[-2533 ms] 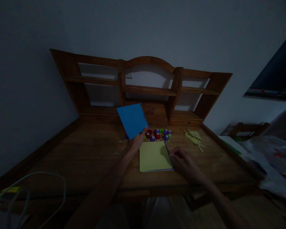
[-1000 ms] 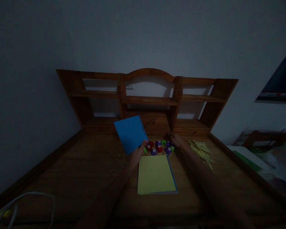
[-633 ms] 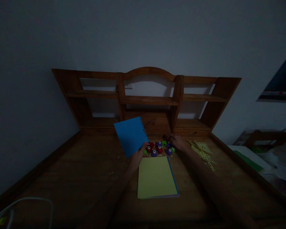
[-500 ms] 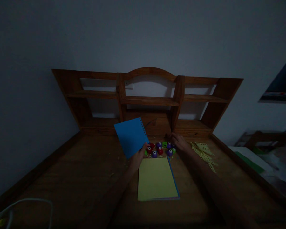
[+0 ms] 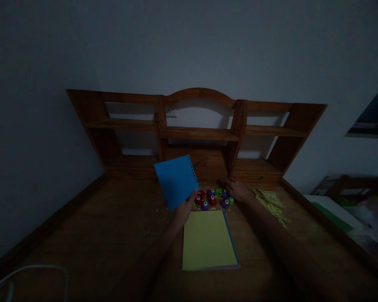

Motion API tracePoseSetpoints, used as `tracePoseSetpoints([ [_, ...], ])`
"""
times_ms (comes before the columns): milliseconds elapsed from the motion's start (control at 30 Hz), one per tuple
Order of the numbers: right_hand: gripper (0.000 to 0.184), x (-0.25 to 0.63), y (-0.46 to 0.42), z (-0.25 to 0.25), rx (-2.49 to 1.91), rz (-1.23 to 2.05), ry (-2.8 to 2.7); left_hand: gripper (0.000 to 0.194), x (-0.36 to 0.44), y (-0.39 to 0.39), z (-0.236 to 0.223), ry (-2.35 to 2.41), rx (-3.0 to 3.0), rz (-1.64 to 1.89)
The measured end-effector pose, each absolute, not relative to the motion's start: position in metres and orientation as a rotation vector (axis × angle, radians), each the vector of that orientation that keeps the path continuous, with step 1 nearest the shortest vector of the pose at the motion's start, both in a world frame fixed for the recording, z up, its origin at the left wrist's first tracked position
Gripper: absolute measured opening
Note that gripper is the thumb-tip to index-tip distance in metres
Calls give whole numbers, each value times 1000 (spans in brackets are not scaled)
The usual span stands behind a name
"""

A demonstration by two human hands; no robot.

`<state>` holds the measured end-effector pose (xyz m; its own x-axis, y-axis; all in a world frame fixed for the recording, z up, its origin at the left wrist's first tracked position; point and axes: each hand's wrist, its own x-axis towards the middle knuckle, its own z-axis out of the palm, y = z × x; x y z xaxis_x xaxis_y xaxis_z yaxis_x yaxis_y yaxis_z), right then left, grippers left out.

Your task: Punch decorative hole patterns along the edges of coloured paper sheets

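My left hand [image 5: 185, 207] pinches the lower corner of a blue paper sheet [image 5: 175, 181] and holds it upright above the wooden desk [image 5: 107, 226]; the sheet's right edge has a row of punched holes. My right hand [image 5: 237, 189] reaches into the right side of a cluster of small red, purple and green craft punches [image 5: 212, 198], fingers curled on them. What it grips is too dark to make out. A stack of paper with a yellow sheet on top [image 5: 207, 239] lies in front of the punches.
Punched yellow paper strips [image 5: 271, 201] lie to the right of my right hand. A wooden shelf hutch [image 5: 195, 130] stands at the back of the desk. A white cable [image 5: 28, 277] loops at the front left corner. Cluttered surfaces sit at the far right.
My right hand left the yellow stack's edge and reached forward to the punches, where it has stayed. The left hand keeps the blue sheet raised. The view shifted slightly.
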<state>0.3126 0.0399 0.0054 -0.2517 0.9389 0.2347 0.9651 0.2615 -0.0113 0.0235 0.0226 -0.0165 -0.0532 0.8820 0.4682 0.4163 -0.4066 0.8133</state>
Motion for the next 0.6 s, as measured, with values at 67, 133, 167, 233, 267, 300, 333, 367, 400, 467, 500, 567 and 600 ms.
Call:
tracePoseSetpoints([
  [67,35,313,41,2,-1781,-218,-2331,38,25,24,-17,1367,1835,1415],
  [133,33,313,43,0,-1779,-204,-2290,37,27,24,-16,1396,1856,1372],
  [167,31,314,45,-1,-1766,-167,-2259,36,28,23,-16,1405,1861,1361],
  [233,29,315,48,0,-1713,-42,-2180,35,29,22,-14,1418,1848,1376],
  [267,28,316,49,0,-1678,23,-2126,35,29,22,-14,1425,1839,1389],
  [300,28,317,50,1,-1641,76,-2064,35,29,21,-13,1427,1837,1392],
  [333,28,318,52,2,-1608,113,-2003,36,28,20,-13,1429,1838,1389],
  [367,27,319,53,3,-1582,131,-1948,37,28,20,-13,1426,1842,1378],
  [400,27,320,53,4,-1566,140,-1909,38,28,19,-13,1411,1848,1360],
  [467,26,321,54,4,-1562,151,-1894,41,27,19,-13,1371,1858,1321],
  [500,25,320,54,4,-1567,150,-1909,42,27,19,-14,1363,1856,1315],
  [567,24,316,55,5,-1583,133,-1949,43,27,20,-14,1391,1846,1346],
  [600,25,312,55,5,-1592,119,-1970,44,27,20,-15,1420,1840,1373],
])
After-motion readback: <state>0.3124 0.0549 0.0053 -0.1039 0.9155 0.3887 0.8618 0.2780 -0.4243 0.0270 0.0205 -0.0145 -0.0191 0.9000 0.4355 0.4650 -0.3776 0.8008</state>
